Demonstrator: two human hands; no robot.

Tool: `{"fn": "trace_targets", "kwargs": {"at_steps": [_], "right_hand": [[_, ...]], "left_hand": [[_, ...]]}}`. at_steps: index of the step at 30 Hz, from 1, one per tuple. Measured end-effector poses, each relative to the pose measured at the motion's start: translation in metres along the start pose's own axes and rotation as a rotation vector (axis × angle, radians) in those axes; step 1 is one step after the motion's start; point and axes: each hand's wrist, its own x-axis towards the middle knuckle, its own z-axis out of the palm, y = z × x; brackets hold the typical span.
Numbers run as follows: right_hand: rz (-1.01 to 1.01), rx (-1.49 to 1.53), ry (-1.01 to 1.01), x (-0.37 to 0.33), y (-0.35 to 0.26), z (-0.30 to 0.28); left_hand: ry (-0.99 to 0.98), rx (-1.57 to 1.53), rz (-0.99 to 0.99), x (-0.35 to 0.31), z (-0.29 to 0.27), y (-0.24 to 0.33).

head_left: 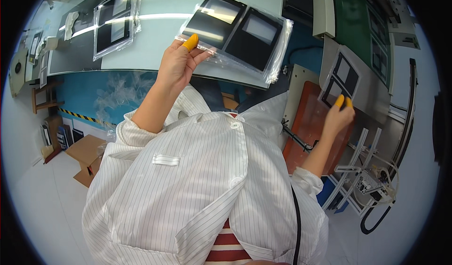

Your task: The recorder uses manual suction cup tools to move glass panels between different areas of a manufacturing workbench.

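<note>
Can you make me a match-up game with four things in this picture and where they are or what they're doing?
Things:
1. left hand
2. brown cardboard box
3. right hand
4. white pinstriped coat

Matches:
A. on the white floor
B. fingers at the lower end of a thin black-framed sheet
C. worn over a red-and-white striped top
D. gripping a clear plastic bag of black panels

Pairs: 1-D; 2-A; 3-B; 4-C

White crumpled strip (70, 24) near the left end of the table (155, 43). Clear plastic film (125, 93) bunched just off its front edge, above black-yellow tape (87, 116). Floor beyond: open cardboard box (85, 152), binders (65, 137). Over right: orange board (301, 123), silver metal frame (347, 169), black cable loop (375, 231).
</note>
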Motion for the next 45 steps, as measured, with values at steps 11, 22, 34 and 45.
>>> {"fn": "trace_targets", "kwargs": {"at_steps": [11, 22, 34, 45], "right_hand": [[0.78, 1.051, -0.285, 0.002, 0.08, -0.005], [0.284, 1.947, -0.776, -0.062, -0.036, -0.049], [0.019, 1.694, -0.859, -0.061, -0.155, -0.039], [0.024, -0.056, 0.317, 0.158, 0.095, 0.053]], "left_hand": [[-0.035, -0.029, -0.09, -0.007, 0.001, -0.009], [-0.291, 0.926, -0.22, 0.004, -0.022, 0.016], [-0.172, 0.195, 0.107, -0.003, 0.036, -0.006], [-0.142, 0.406, 0.079, 0.048, -0.009, 0.024]]}}
